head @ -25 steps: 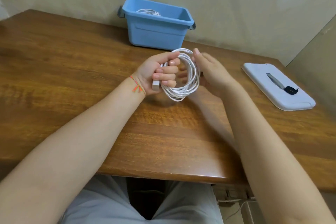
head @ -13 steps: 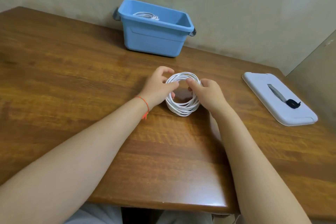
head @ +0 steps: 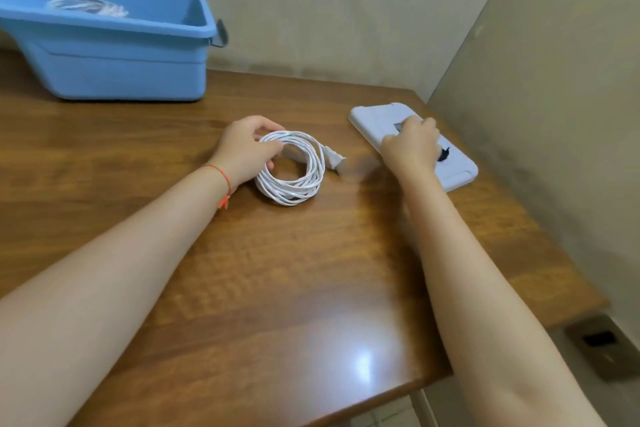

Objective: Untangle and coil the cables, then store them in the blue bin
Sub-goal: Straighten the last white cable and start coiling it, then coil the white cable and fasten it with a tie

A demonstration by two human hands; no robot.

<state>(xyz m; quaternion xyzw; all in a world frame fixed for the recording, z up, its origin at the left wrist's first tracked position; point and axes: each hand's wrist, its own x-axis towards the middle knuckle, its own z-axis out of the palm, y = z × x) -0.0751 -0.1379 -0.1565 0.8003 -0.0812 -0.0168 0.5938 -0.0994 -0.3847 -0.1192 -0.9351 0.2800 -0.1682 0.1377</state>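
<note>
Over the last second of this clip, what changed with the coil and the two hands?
The white cable coil, held up in both hands a second ago, was lowered onto the table. The right hand let go and reached right to the white lid, where it covers the grey strap; whether it grips it cannot be told. The left hand still holds the coil. The blue bin keeps its earlier coil.

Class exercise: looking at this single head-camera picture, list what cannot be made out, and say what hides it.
- Item under the right hand on the white tray: the hand covers it.
- Blue bin: left end cut by the frame edge.
- Cable in bin: blurred; near wall hides its lower part.
- Left hand grip on white coil: fingers partly hidden.
</note>
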